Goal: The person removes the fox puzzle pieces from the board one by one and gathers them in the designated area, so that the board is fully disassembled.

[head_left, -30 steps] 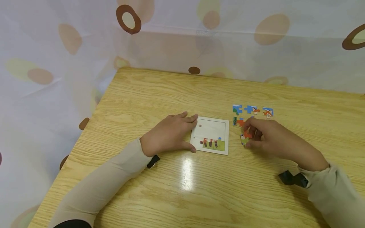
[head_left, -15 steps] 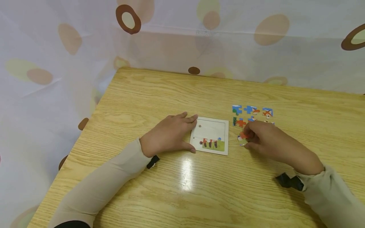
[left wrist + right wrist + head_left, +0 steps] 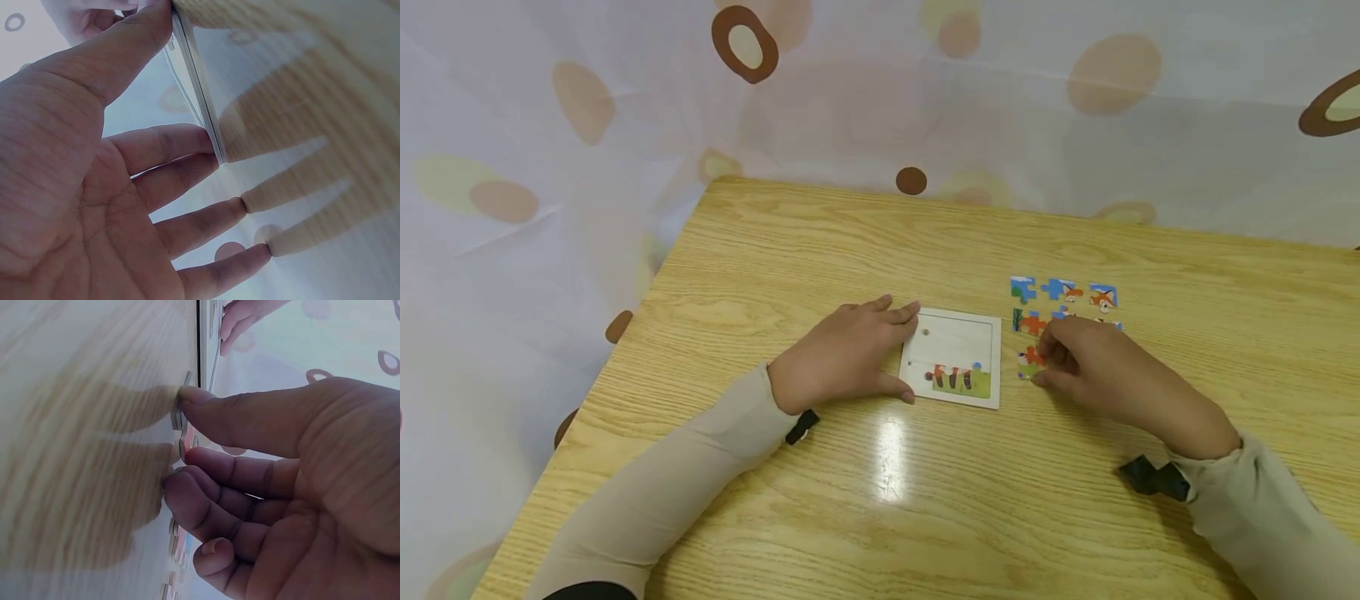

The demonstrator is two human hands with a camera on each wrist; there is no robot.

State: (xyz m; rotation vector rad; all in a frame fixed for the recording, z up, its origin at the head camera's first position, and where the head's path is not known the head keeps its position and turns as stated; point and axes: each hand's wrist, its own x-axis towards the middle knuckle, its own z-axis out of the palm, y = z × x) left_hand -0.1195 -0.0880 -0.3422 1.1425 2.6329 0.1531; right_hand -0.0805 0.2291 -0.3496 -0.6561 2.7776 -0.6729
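- Looks like the picking-up stage of a jigsaw: the right hand (image 3: 1093, 358) has its thumb and curled fingers pinching a small puzzle piece (image 3: 1028, 362) that sits on the table (image 3: 850, 500), just right of the puzzle tray (image 3: 952, 357).
- The left hand (image 3: 842, 354) lies flat with relaxed fingers, thumb and fingertips touching the tray's left edge, gripping nothing.
- The tray already has a strip of fitted pieces (image 3: 955, 377) along its near edge; the rest is bare.
- I'd say the next move needs the piece carried left over the tray's rim and turned so its tabs line up.
- Loose pieces (image 3: 1063, 292) sit just beyond the right hand, so it's easy to nudge them.
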